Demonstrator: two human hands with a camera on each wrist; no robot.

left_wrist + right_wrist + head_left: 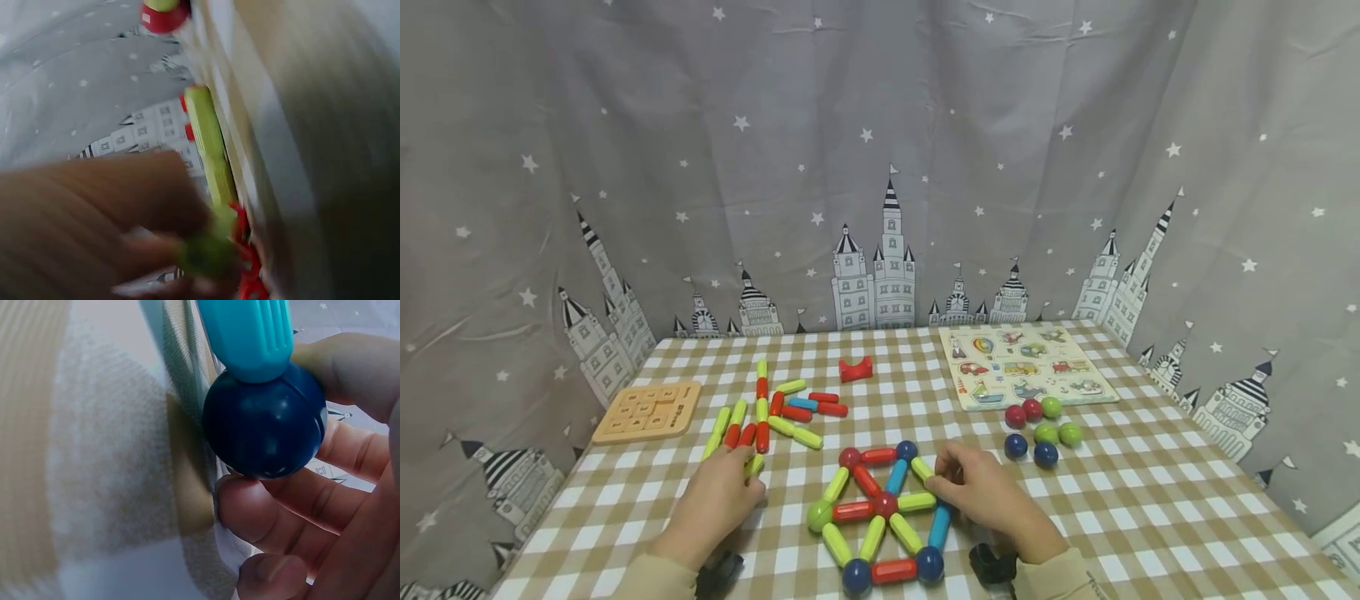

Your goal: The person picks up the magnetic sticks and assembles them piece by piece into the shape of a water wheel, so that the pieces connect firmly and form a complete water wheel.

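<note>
At the left pile of rods, my left hand [715,492] pinches a yellow-green magnetic rod [209,253], blurred in the left wrist view. Beside it lie more yellow-green rods [718,429] and red rods [747,435]. A flat figure of rods and balls lies between the hands, around a red centre ball [885,504]. My right hand [985,492] is at the figure's right corner, its fingers curled round a dark blue ball [265,422]. A light blue rod [250,337] joins that ball. From the head view, the hand hides this ball.
Right of the figure sit loose red, green and dark blue balls [1046,455]. Behind them lies a picture puzzle board [1037,397]. A wooden number puzzle [688,408] is at the left, and a red curved block [855,369] at the back. A checked cloth [1150,500] covers the table.
</note>
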